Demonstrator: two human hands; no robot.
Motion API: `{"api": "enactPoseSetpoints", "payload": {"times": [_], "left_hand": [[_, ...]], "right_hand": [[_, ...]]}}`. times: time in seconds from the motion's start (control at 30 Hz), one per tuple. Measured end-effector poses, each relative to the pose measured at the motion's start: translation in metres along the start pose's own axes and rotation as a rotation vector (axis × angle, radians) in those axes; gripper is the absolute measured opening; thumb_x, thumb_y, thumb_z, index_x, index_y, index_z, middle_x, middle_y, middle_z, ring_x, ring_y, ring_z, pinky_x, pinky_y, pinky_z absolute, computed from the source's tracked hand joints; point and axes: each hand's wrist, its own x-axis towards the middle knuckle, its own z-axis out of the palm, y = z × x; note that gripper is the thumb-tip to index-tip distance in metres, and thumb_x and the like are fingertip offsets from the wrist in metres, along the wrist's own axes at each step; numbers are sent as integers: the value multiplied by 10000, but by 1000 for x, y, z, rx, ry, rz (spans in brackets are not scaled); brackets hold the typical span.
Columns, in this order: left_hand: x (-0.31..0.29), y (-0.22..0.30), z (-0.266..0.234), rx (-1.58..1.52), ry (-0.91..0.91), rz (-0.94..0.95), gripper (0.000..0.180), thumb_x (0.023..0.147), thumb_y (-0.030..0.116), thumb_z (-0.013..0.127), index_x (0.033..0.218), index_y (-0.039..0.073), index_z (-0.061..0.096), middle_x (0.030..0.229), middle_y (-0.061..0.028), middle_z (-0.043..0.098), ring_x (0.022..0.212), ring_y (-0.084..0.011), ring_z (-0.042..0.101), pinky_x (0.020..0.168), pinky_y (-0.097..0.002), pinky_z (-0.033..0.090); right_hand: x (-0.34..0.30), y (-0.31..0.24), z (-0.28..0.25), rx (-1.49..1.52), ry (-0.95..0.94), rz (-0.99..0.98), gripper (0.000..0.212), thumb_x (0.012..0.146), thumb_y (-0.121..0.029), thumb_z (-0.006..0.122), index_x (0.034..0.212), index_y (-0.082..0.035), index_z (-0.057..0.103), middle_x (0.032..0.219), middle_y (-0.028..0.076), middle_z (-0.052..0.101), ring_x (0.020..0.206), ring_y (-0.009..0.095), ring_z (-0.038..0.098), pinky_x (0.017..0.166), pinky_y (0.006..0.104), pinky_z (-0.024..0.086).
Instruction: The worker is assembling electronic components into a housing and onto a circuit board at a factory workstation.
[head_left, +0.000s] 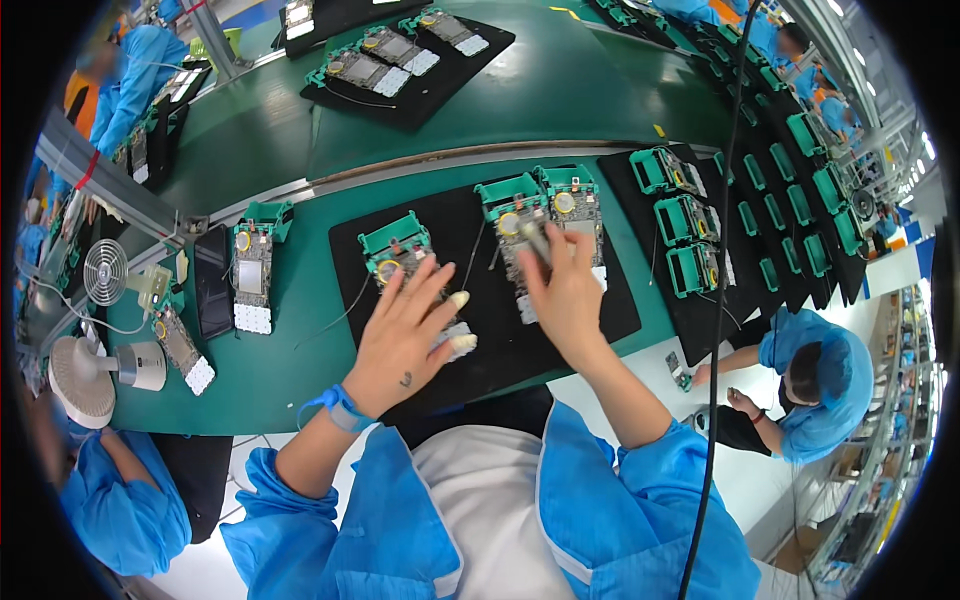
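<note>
The circuit board assembly (522, 240) in its green frame lies on a black mat (620, 310) on the green bench (290, 340). The right hand (565, 290) is curled around a slim tool (537, 243), seemingly a pen-like driver, pressed to it. The left hand (405, 335) rests flat with fingers spread on a neighbouring board (398, 250), holding nothing.

A green-framed circuit board assembly (405, 258) on a black rectangular mat (620, 310) is pressed by the left hand (405, 335); a slim grey tool (537, 243) is gripped in the right hand (568, 295) over a neighbouring green-framed board (512, 215).
</note>
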Motion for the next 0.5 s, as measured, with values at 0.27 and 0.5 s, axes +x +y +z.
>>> {"api": "enactPoseSetpoints", "payload": {"times": [0.27,0.5], "left_hand": [[20,-8,10,-100,363,-119,233,746,9,689,978,11,662,1010,-112,646,1028,-310,583,960,-454,422],[34,-8,21,-45,277,-151,264,744,-9,678,1006,5,646,948,-105,655,896,-300,576,820,-395,453]], "right_hand": [[16,6,-3,113,-18,59,373,862,-271,677,1100,10,619,851,102,604,727,267,630,610,354,497],[28,18,-5,843,-506,481,256,922,-257,627,949,-3,639,648,-1,549,459,60,404,418,235,261]]}}
